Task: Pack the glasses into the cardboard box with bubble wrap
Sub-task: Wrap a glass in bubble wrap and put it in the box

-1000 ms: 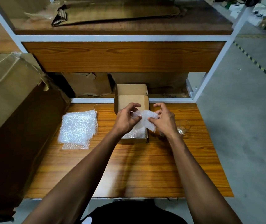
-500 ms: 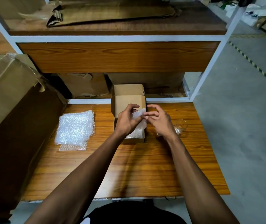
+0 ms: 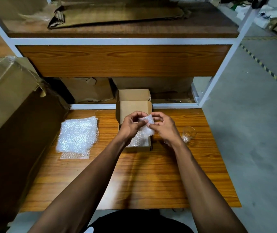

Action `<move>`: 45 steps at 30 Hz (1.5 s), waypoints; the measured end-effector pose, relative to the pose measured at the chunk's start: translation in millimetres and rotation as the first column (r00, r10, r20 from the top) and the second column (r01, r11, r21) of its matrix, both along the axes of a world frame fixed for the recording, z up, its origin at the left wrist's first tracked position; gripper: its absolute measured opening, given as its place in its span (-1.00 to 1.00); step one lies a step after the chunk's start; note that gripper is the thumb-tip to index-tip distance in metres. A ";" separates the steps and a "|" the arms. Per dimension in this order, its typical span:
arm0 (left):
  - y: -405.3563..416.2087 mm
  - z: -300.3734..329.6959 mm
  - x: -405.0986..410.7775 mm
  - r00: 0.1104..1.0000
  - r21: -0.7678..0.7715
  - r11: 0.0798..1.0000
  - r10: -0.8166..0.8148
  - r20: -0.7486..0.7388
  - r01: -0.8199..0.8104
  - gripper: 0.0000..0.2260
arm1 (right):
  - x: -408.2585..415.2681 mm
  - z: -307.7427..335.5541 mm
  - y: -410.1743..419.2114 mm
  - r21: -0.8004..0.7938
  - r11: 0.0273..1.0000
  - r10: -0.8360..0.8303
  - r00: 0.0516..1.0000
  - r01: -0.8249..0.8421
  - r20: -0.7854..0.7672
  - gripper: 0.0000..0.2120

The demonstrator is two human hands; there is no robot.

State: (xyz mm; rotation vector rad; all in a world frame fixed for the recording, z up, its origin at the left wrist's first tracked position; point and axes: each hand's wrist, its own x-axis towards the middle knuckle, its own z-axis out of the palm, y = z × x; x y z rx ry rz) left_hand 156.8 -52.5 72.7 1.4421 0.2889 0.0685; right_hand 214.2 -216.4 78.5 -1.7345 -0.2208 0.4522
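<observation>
**Keep the wrap tight over the box**

Both hands, left hand (image 3: 131,126) and right hand (image 3: 163,127), pinch a bubble-wrapped bundle (image 3: 147,122) above the open cardboard box (image 3: 134,106). Best to tuck loose ends before lowering it. An unwrapped glass (image 3: 188,136) waits on the tabletop (image 3: 134,179).

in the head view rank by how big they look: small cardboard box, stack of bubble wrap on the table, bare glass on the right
1. stack of bubble wrap and small cardboard box: too alike to rank, since the hands cover part of the box.
2. bare glass: plainly smallest.
</observation>
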 end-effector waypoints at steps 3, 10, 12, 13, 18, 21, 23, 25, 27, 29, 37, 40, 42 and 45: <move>2.0 -1.0 4.8 0.999 -0.007 0.999 -0.039 -0.036 0.039 -0.64 | 4.9 -2.3 -1.3 0.073 0.997 -0.023 0.999 0.026 -0.047 -0.57; 1.0 -1.2 18.5 0.995 -0.032 0.994 -0.100 -0.021 0.100 -0.82 | 20.2 -0.4 -5.2 0.051 0.998 -0.033 0.998 0.035 -0.045 -0.65; 0.3 -1.0 23.6 0.996 -0.008 0.996 -0.086 -0.011 0.086 -0.81 | 25.7 0.0 -8.9 0.093 0.996 -0.003 0.995 0.012 -0.097 -0.66; 0.1 -1.2 25.4 0.997 0.017 0.997 -0.079 -0.008 0.079 -0.80 | 27.5 0.4 -10.5 0.113 0.994 0.008 0.993 0.005 -0.114 -0.66; -6.1 -9.3 34.5 0.992 0.115 0.987 -0.115 0.052 0.109 -0.71 | 38.9 -3.1 -14.1 0.108 0.991 -0.063 0.993 0.074 -0.097 -0.69; -9.6 -14.7 38.3 0.986 0.185 0.972 -0.159 0.059 0.145 -0.68 | 48.4 -8.1 -17.9 0.085 0.988 -0.121 0.986 0.131 -0.111 -0.69; -11.5 -18.2 40.0 0.976 0.286 0.941 -0.206 0.068 0.179 -0.61 | 53.4 -12.8 -21.8 0.069 0.984 -0.153 0.979 0.163 -0.135 -0.70; -13.4 -22.8 42.9 0.970 0.392 0.899 -0.236 0.065 0.192 -0.53 | 55.9 -17.0 -24.8 0.043 0.984 -0.164 0.976 0.171 -0.144 -0.70; -15.4 -28.7 47.5 0.969 0.495 0.851 -0.239 0.069 0.175 -0.54 | 57.9 -20.6 -28.0 -0.021 0.987 -0.162 0.980 0.161 -0.112 -0.71; -18.6 -34.1 52.0 0.968 0.577 0.802 -0.242 0.072 0.157 -0.57 | 60.0 -23.2 -34.0 -0.134 0.978 -0.165 0.985 0.158 -0.045 -0.70; -41.2 -49.3 63.2 0.924 0.757 0.619 -0.379 0.054 0.210 -0.65 | 59.0 -31.2 -78.4 -0.719 0.695 0.194 0.955 0.028 0.225 -0.28; -50.9 -51.3 64.3 0.905 0.819 0.534 -0.424 0.045 0.210 -0.66 | 57.2 -33.0 -89.0 -0.791 0.595 0.333 0.940 -0.142 0.081 -0.02; -55.5 -54.1 65.6 0.900 0.847 0.488 -0.434 0.027 0.211 -0.67 | 56.4 -42.9 -90.9 -0.855 0.497 0.396 0.915 -0.148 0.072 0.09; -61.4 -59.3 64.6 0.897 0.882 0.418 -0.442 -0.013 0.218 -0.69 | 55.0 -61.9 -88.6 -0.937 0.346 0.458 0.879 -0.037 0.134 0.04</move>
